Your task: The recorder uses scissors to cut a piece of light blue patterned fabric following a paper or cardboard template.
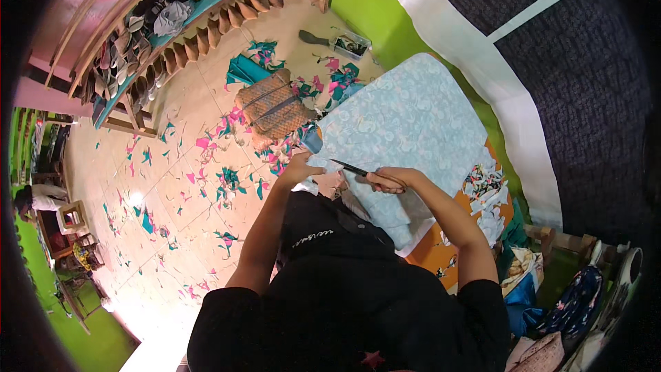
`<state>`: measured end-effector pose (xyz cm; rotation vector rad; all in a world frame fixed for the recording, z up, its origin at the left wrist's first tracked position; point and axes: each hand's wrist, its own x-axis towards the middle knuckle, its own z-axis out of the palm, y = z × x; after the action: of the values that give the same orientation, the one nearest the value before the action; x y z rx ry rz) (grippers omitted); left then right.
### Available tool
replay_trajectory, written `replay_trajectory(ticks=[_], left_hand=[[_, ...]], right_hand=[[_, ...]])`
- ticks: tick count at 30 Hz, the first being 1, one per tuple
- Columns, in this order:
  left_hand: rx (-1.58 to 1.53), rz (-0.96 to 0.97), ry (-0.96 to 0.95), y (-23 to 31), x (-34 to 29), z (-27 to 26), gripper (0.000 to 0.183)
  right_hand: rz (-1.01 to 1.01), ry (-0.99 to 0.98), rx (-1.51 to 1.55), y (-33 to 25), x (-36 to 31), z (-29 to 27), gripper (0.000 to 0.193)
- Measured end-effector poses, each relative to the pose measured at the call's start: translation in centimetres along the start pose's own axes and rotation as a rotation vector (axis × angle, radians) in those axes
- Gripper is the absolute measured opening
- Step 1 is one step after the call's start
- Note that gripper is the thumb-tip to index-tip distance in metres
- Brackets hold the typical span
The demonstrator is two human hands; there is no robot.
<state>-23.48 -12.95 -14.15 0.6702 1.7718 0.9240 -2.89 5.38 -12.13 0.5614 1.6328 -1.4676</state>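
Note:
Pale blue patterned fabric [406, 117] lies spread over a flat board or table in front of me. At its near left corner, my left hand [300, 169] holds the edge of the fabric between thumb and fingers. A light flap of cloth hangs just below that hand. My right hand [389, 180] is closed around a slim cutting tool [349, 167] with a dark, pointed blade. The blade points left toward my left hand and lies over the fabric's near edge. Whether it is a knife or closed scissors, I cannot tell.
Teal and pink scraps [231, 179] litter the tiled floor to the left. Beyond my left hand sits a brown woven bag [275, 105]. A rack [186, 24] of shoes and shoe lasts stands far left. Light offcuts [485, 193] lie on an orange surface [430, 251] at right.

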Motion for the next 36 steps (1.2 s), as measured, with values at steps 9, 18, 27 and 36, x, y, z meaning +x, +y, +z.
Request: replay_trajectory(ticks=[9,18,27,36], left_hand=[[0.218,0.115,0.512,-3.4,0.4,2.7,0.033],[-0.759,-0.487,-0.106,-0.1,-1.1,5.1,0.036],[-1.23,-0.632,0.082,-1.7,2.2,8.5,0.019],[-1.381,-0.538,0.158,-2.1,2.3,8.5,0.017]], right_hand=[[-0.006,-0.046,0.214,0.3,0.8,0.2,0.059],[-0.01,0.046,0.266,0.0,0.7,1.3,0.06],[-0.056,0.035,0.305,0.3,0.5,1.2,0.06],[-0.104,0.033,0.244,0.6,1.0,1.1,0.061]])
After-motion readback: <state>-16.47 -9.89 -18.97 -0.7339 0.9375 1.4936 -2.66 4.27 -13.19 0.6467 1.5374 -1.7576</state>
